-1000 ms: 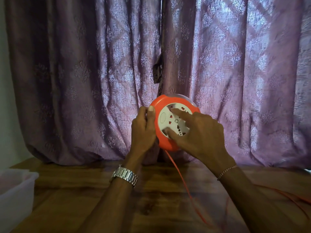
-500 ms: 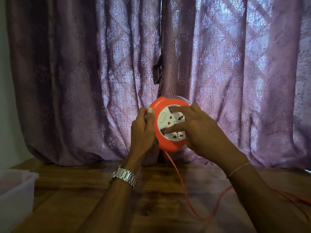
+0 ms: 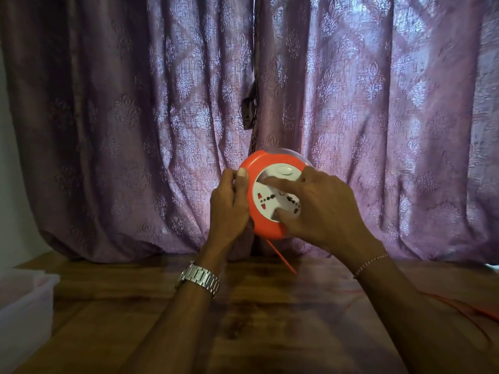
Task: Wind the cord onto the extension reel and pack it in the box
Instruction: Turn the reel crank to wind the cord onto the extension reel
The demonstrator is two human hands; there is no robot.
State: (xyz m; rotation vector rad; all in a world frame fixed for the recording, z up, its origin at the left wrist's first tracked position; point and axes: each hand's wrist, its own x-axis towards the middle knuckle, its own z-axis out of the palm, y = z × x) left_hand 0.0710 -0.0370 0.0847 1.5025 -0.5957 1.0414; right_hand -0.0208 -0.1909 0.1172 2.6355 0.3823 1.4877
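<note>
A round orange extension reel [image 3: 252, 168] with a white socket face is held up above the wooden table [image 3: 256, 319], in front of the curtain. My left hand [image 3: 229, 209] grips its left rim, thumb on the orange edge. My right hand [image 3: 321, 209] lies over the white face, index finger stretched across the top and thumb pressing near the bottom. A thin orange cord [image 3: 280, 256] drops from the reel's underside to the table and reappears at the right edge, cord [image 3: 464, 306]. The box [image 3: 27, 300], a translucent white tub, sits at the far left.
A purple patterned curtain [image 3: 135, 130] hangs right behind the reel along the table's back edge. A pale wall [image 3: 10, 211] shows at the left. Loose cord trails over the table's right side.
My right hand has turned the white socket face round; the switch now sits at the top. The cord loop on the table has shortened and blurred. My left hand stays put.
</note>
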